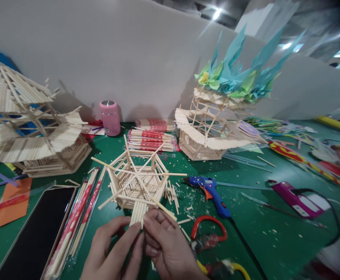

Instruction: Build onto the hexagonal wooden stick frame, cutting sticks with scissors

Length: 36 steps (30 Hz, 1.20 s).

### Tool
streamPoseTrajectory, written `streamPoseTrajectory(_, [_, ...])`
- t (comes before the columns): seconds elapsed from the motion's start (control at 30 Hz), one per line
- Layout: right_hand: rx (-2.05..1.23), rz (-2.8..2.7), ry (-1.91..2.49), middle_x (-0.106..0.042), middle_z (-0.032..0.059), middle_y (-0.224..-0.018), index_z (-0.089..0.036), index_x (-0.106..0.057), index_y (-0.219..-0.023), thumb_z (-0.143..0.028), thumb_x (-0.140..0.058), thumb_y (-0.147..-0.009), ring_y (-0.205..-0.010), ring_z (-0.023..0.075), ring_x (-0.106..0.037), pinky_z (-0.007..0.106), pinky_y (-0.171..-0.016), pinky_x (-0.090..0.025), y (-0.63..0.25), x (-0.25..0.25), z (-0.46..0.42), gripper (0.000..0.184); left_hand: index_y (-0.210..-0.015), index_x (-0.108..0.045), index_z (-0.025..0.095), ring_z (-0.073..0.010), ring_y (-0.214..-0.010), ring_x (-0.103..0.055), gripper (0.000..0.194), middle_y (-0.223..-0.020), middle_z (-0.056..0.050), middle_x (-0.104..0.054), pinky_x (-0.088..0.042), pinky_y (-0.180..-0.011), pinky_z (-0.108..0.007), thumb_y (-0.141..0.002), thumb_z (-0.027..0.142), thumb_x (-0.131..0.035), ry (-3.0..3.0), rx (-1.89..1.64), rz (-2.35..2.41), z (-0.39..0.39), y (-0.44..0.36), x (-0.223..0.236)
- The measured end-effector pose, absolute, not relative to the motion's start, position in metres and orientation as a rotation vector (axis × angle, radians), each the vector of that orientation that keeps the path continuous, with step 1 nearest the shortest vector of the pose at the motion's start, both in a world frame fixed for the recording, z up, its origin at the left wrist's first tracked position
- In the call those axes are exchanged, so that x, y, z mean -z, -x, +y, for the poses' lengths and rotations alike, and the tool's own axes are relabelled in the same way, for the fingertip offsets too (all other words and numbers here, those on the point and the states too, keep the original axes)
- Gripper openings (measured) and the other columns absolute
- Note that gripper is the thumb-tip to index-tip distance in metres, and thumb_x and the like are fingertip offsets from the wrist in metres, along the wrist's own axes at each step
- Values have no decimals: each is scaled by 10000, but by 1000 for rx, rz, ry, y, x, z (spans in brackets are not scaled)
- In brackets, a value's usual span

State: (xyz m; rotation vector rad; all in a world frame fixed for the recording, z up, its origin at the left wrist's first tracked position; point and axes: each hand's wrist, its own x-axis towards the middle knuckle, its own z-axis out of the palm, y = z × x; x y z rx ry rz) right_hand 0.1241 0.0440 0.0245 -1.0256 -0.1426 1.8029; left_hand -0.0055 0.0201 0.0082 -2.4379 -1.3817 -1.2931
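Observation:
Low in the middle, my left hand [114, 249] and my right hand [168, 243] meet, fingertips pinched around the near end of a flat row of short wooden sticks [139, 213]. Its far end lies against the near edge of a six-sided frame of wooden chopsticks [120, 200]; whether it is attached I cannot tell. Longer sticks cross over the top of that frame and stick out past its corners. To the right, a blue hot glue gun [207, 188] lies with its nozzle toward the frame. Red-handled pliers or cutters [209, 233] lie beside my right hand, partly hidden.
A phone [38, 229] and wrapped chopsticks [76, 217] lie on the left. Behind stand a pink flask [111, 118], chopstick packs [152, 140] and two stick pavilions [53, 136], [202, 136]. A purple device [298, 200] with a black cable lies right.

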Motion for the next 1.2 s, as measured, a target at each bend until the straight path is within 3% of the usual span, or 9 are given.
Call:
streamPoseTrajectory(0.37, [-1742, -158, 1048, -484, -96, -386, -119, -599, -484, -345, -911, -280, -291, -35, -297, 93, -281, -192, -122, -27, 43, 435, -1030, -596, 147, -138, -819, -604, 217, -1021, -77, -529, -544, -706, -201, -832, 69, -554, 2457, 1262, -1362, 21, 7, -9])
streamPoseTrajectory(0.67, [-1705, -215, 1045, -526, -73, -454, -113, -620, -511, -333, -907, -345, -334, -24, -340, 86, -285, -216, -124, -21, 41, 398, -1031, -598, 150, -134, -826, -600, 211, -1030, -70, -524, -540, -709, -194, -841, 78, -541, 2451, 1265, -1391, 20, 5, -7])
streamPoseTrajectory(1.2, [-1738, -203, 1036, -423, -120, -373, -126, -585, -571, -387, -898, -364, -295, -34, -248, 98, -298, -186, -123, -25, 41, 457, -1044, -580, 130, -142, -855, -595, 286, -1007, -70, -568, -510, -759, -206, -781, 21, -609, 2340, 1429, -1431, 17, 2, -6])
